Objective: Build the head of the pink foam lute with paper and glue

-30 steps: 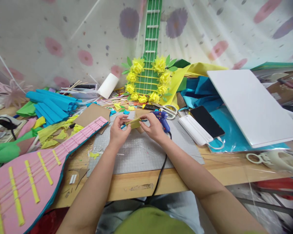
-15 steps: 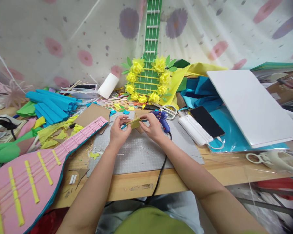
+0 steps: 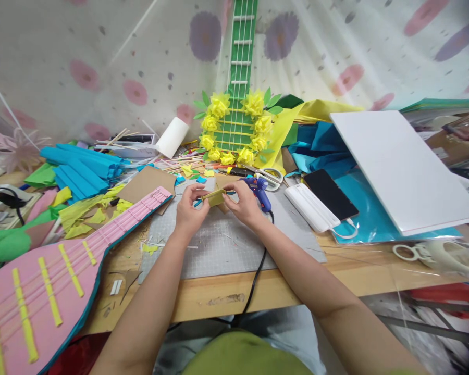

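Between my two hands is a small olive-yellow folded piece (image 3: 214,198), perhaps paper or card, with a bit of blue at its left end. My left hand (image 3: 191,208) pinches its left end, and my right hand (image 3: 242,204) grips the right end. Both hands are above the grey cutting mat (image 3: 226,255). Just beyond my right hand lies a blue glue gun (image 3: 261,194), its black cord running down over the mat. Scissors (image 3: 271,178) with pale handles rest behind the glue gun.
A pink paper lute-like instrument (image 3: 35,307) lies at the left. At the back stands a green one (image 3: 236,127) with yellow flowers. A white power bank (image 3: 310,208), a black phone (image 3: 330,195) and a white board (image 3: 406,172) are on the right; blue crepe paper (image 3: 82,169) sits back left.
The olive-yellow piece has tilted slightly, so its broad face shows a little more. Both hands keep their hold in nearly the same place.
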The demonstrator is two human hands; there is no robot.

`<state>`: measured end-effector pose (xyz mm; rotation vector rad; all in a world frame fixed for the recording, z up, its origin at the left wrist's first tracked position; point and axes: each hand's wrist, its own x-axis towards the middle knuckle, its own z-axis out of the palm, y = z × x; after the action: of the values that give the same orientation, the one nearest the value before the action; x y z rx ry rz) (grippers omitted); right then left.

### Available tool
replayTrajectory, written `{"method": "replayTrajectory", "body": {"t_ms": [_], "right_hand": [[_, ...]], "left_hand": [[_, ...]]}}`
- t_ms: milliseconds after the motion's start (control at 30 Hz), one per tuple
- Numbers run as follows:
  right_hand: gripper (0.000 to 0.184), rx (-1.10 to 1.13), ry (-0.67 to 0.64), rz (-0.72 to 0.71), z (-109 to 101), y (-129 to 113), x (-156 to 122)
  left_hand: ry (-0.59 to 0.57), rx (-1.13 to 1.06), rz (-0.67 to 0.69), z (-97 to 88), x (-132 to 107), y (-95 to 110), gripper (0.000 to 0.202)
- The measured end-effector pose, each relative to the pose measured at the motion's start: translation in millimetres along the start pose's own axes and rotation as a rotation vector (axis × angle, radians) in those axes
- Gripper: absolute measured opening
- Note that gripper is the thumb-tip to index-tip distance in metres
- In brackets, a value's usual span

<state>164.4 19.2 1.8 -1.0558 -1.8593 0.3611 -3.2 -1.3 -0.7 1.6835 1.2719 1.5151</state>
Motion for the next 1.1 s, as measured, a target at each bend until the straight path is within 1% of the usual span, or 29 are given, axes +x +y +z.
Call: {"method": "replayTrajectory", "body": {"t_ms": [100,200,267,400,467,533,667,800,867,933,1033,1100], "right_hand": [[0.01,-0.018,0.004,-0.014,1.8,2.1,-0.2],[0.01,-0.019,0.004,-0.025,3.6,2.9,-0.1],[0.016,-0.022,0.0,-0.017,4.0,1.8,-0.1],[0.037,0.005,0.0,0.012,2.0,-1.6,-1.5],[0.039,0.054,-0.011,0.037,0.5,-1.8,-3.2],[0.037,0.135,-0.017,0.084,-0.3,-0.2,-5.1],[0.029,0.377,0.005,0.251,1.7,4.9,-7.4],[0.032,0.578,0.011,0.5,8.3,6.8,-6.2],[0.032,0.71,-0.025,0.639,11.9,5.5,-5.1],[0.03,0.886,-0.075,0.757,13.9,3.1,-4.2],[0.027,1.085,-0.135,0.87,13.1,-0.5,-3.4],[0.027,1.113,-0.159,0.919,11.0,-1.7,-3.2]], "left_hand": [[0.003,0.004,-0.009,-0.2,-0.1,1.5,0.037],[0.014,0.033,0.021,0.2,-0.9,1.7,0.037],[0.045,0.093,0.06,0.6,-1.8,1.1,0.038],[0.117,0.169,0.122,-0.3,-1.9,-0.7,0.038],[0.141,0.168,0.127,-1.8,-0.8,-1.7,0.039],[0.143,0.163,0.137,-3.5,0.6,-2.8,0.038],[0.118,0.155,0.187,-5.8,2.7,-4.4,0.035],[0.122,0.163,0.251,-5.6,3.3,-3.3,0.034],[0.114,0.175,0.278,-5.1,3.3,-2.5,0.035],[0.089,0.187,0.293,-4.8,3.0,-2.2,0.036],[0.026,0.185,0.313,-5.3,1.3,-2.5,0.038],[-0.03,0.156,0.317,-6.2,-0.5,-2.3,0.039]]}}
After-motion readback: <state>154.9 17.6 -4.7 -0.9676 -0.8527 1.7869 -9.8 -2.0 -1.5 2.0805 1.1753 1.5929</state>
